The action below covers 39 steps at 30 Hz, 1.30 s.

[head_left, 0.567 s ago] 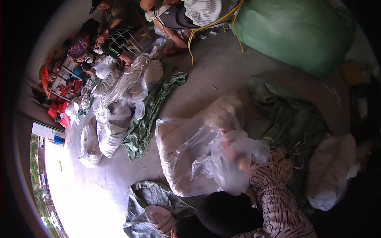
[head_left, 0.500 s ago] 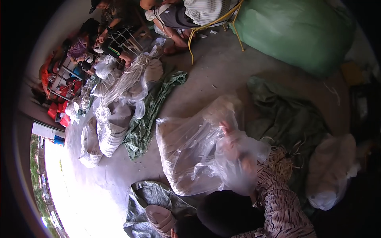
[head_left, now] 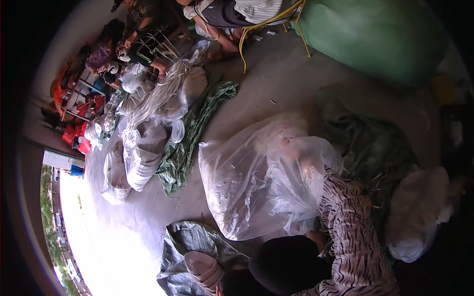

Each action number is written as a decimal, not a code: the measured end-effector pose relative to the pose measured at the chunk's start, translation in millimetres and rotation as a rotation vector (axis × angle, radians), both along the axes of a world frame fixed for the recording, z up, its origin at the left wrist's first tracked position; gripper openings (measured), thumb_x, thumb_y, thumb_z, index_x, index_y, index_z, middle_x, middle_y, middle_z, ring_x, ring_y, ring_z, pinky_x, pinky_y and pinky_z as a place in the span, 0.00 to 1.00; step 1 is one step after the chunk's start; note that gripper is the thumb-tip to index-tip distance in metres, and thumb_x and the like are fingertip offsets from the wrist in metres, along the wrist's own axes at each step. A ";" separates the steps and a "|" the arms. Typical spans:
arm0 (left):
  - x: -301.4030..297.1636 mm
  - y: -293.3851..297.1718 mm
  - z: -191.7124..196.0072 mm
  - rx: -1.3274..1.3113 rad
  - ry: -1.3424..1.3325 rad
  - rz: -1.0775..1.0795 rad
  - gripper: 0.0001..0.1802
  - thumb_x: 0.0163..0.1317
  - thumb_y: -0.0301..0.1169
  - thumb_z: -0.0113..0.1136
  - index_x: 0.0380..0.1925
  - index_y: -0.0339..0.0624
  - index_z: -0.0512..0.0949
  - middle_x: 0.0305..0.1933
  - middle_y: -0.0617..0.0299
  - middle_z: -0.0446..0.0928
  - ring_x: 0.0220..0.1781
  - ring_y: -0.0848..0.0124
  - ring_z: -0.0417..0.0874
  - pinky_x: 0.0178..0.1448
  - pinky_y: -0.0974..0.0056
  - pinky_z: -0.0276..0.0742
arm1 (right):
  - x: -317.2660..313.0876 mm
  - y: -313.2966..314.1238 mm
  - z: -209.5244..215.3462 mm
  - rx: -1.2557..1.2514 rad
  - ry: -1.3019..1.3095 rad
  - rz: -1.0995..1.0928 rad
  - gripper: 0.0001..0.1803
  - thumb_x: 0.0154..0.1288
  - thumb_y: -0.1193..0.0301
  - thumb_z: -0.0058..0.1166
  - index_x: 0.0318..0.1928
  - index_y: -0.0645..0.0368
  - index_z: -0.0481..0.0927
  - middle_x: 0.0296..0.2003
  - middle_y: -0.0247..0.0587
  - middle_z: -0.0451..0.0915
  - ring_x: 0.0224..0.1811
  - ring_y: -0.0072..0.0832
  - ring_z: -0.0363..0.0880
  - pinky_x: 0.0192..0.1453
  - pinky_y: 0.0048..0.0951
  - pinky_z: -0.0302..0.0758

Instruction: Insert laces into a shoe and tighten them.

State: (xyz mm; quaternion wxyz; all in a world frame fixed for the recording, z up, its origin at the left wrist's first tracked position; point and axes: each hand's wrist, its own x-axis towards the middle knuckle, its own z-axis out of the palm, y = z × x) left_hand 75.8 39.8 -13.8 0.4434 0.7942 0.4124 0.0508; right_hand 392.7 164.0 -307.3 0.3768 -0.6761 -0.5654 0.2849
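Note:
My right hand (head_left: 307, 166) is inside a large clear plastic bag (head_left: 237, 182), reached from the lower right by my arm in a dark-striped, pale sleeve. The film and blur veil its fingers, so I cannot make out their pose or anything held. Pale contents show dimly through the bag's far part. At the lower edge, a sliver of my left hand (head_left: 218, 291) is against a pale, banded, basket-like piece (head_left: 203, 269), apparently gripping it; most of that hand is out of frame. My dark-clad knees (head_left: 291, 264) lie between the arms.
Beneath the piece lies a grey-green tarp (head_left: 185, 241). A dark green sheet (head_left: 380, 148) and a whitish plastic bag (head_left: 419, 212) are at right. White sacks (head_left: 143, 167) and a green tarp strip (head_left: 185, 153) lie left. Beyond are seated people, a yellow-framed chair (head_left: 243, 49) and a huge green sack (head_left: 370, 39).
My right hand has shifted slightly farther inside the bag, and the film has spread over it. The whole view has turned a little. The basket-like piece stays by my left hand.

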 end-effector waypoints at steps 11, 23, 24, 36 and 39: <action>9.3 -11.4 10.8 0.044 0.018 0.114 0.57 0.46 0.53 0.66 0.67 0.32 0.46 0.70 0.37 0.46 0.71 0.42 0.46 0.71 0.46 0.46 | -49.5 54.7 7.9 0.117 0.041 0.168 0.19 0.62 0.57 0.45 0.37 0.61 0.80 0.34 0.49 0.81 0.36 0.40 0.80 0.42 0.38 0.75; -15.0 -68.2 34.5 0.137 0.118 0.464 0.56 0.44 0.59 0.64 0.66 0.39 0.51 0.70 0.41 0.49 0.71 0.43 0.50 0.70 0.43 0.49 | -316.6 139.8 101.4 0.472 0.270 0.794 0.20 0.62 0.57 0.45 0.39 0.61 0.79 0.35 0.49 0.81 0.37 0.40 0.80 0.42 0.38 0.75; -15.6 -68.2 35.0 0.120 0.117 0.462 0.56 0.44 0.59 0.64 0.66 0.40 0.52 0.70 0.41 0.49 0.71 0.43 0.50 0.70 0.42 0.49 | -318.4 144.4 103.0 0.485 0.266 0.798 0.20 0.62 0.57 0.45 0.39 0.61 0.79 0.36 0.49 0.81 0.37 0.40 0.80 0.42 0.37 0.75; -16.7 -62.4 26.9 0.119 0.083 0.425 0.56 0.44 0.60 0.64 0.66 0.39 0.52 0.70 0.40 0.48 0.70 0.43 0.49 0.69 0.41 0.49 | -315.9 182.6 97.1 0.574 0.243 0.772 0.20 0.63 0.57 0.44 0.40 0.60 0.79 0.37 0.49 0.81 0.37 0.39 0.80 0.42 0.37 0.75; -18.8 -63.1 25.6 0.128 0.073 0.425 0.56 0.45 0.60 0.64 0.66 0.39 0.52 0.70 0.40 0.48 0.71 0.43 0.49 0.69 0.41 0.49 | -315.6 188.6 98.8 0.598 0.240 0.766 0.20 0.63 0.57 0.44 0.41 0.60 0.79 0.37 0.49 0.81 0.37 0.39 0.79 0.42 0.36 0.75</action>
